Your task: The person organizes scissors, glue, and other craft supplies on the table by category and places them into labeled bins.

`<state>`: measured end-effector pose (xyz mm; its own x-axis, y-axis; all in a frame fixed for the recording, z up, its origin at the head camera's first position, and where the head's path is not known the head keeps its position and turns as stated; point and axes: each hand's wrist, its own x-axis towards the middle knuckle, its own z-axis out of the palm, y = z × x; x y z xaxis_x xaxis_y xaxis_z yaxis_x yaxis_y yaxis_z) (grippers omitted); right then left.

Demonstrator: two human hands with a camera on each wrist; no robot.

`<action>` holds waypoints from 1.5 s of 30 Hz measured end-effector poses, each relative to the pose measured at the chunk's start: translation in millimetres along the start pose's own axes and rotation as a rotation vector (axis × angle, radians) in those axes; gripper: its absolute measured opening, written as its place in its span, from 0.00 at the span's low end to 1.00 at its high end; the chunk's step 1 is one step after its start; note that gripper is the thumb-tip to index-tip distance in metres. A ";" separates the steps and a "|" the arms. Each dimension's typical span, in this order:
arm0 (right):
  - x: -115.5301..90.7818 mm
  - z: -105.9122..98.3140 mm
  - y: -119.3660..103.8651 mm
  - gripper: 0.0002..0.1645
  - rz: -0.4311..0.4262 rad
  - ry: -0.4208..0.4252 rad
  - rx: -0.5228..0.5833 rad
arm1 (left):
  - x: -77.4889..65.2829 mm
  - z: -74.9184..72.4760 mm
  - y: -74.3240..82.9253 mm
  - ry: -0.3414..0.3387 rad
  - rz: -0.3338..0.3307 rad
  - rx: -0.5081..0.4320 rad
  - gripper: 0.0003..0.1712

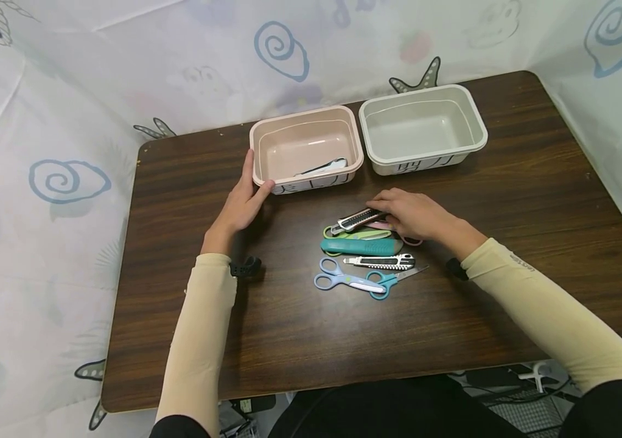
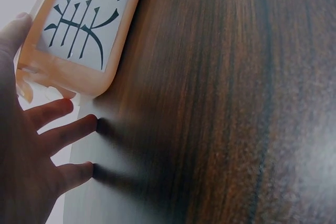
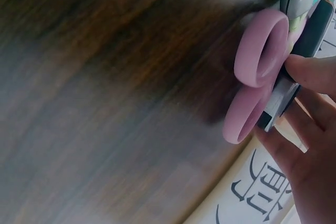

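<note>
My left hand (image 1: 238, 205) touches the left end of the pink bin (image 1: 258, 149), thumb at its front rim and fingers spread and straight along the side. In the pink bin lies a white utility knife (image 1: 337, 163). My right hand (image 1: 417, 214) pinches the end of a black-and-silver utility knife (image 1: 353, 221) on top of the pile. Beside its fingers are the handles of pink scissors (image 3: 245, 59). Below lie green scissors (image 1: 368, 235), a teal utility knife (image 1: 359, 246), a white-and-black utility knife (image 1: 387, 262), blue scissors (image 1: 344, 278) and teal-handled scissors (image 1: 393, 278).
A grey bin (image 1: 426, 155) stands right of the pink one at the back of the brown table (image 1: 174, 201). Both bins bear labels with black characters on their fronts. A patterned white curtain (image 1: 141, 67) hangs behind and beside the table.
</note>
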<state>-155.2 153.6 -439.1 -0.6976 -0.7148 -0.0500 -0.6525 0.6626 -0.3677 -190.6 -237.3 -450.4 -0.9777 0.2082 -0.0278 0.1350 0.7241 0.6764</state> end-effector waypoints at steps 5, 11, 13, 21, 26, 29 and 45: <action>-2.0 -0.7 0.4 0.27 -0.012 0.020 -0.033 | 0.5 0.0 0.4 0.001 0.003 -0.005 0.48; -5.2 -1.5 -0.8 0.26 -0.030 0.047 -0.036 | -0.2 -0.1 0.6 0.002 0.004 0.000 0.49; -5.6 -2.0 -1.3 0.26 -0.040 0.055 -0.038 | -0.2 -0.1 0.6 0.003 0.006 0.001 0.49; -5.5 -10.0 -7.3 0.22 -0.112 0.122 -0.058 | 0.2 0.3 1.4 0.000 0.002 -0.003 0.49; -0.5 -20.8 -16.4 0.23 -0.168 0.214 -0.057 | 0.3 -0.4 1.4 0.002 0.003 -0.013 0.49; 3.6 -25.8 -20.1 0.23 -0.171 0.262 -0.052 | -0.1 0.1 2.1 0.005 0.009 -0.015 0.49; 52.5 -57.6 -36.4 0.20 0.122 0.305 -0.034 | 0.3 -0.1 -1.1 0.006 0.019 -0.014 0.49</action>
<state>-185.1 104.8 -374.9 -0.8240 -0.5335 0.1906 -0.5651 0.7498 -0.3442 -191.0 -238.1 -451.0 -0.9759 0.2181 -0.0105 0.1515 0.7108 0.6869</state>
